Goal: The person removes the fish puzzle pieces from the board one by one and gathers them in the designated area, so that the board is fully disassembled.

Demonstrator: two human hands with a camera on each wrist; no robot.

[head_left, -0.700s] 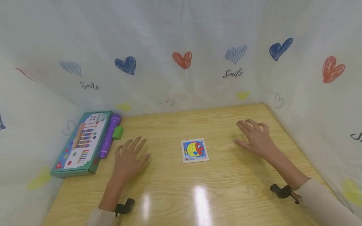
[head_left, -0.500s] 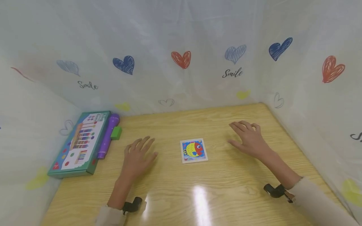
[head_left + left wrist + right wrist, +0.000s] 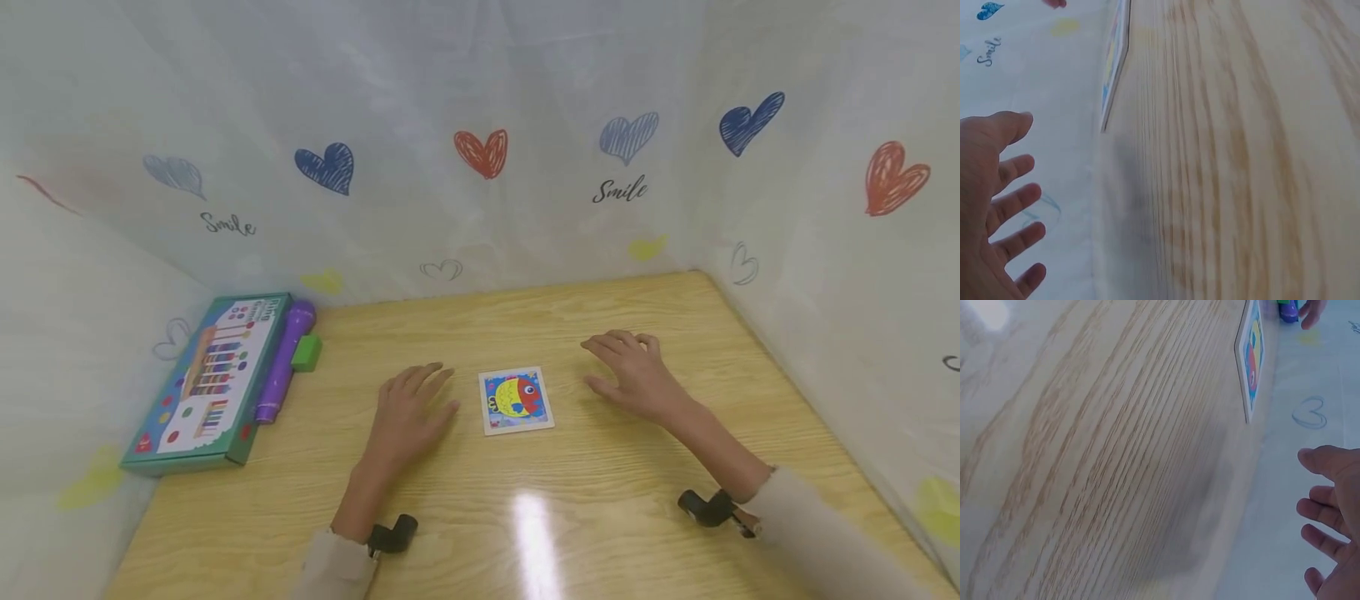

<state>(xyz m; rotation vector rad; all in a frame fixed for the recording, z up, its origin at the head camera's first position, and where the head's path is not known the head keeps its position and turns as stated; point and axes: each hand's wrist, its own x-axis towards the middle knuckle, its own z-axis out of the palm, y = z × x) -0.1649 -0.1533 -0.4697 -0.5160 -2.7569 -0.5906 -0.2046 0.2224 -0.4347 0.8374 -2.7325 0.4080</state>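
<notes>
Left hand [image 3: 407, 419] and right hand [image 3: 632, 377], fingers loosely spread, flank 1 square fish tile [image 3: 516, 401].
We note glossy wood-grain table [image 3: 457, 500]; at left, flat rectangular box [image 3: 204, 387].

Left hand [image 3: 979, 200] — apart from card [image 3: 1116, 56]

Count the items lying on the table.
4: the fish tile between the left hand and right hand; the game box on the left; the purple stick along its right side; the green block right of that. More could be hidden underneath.
</notes>
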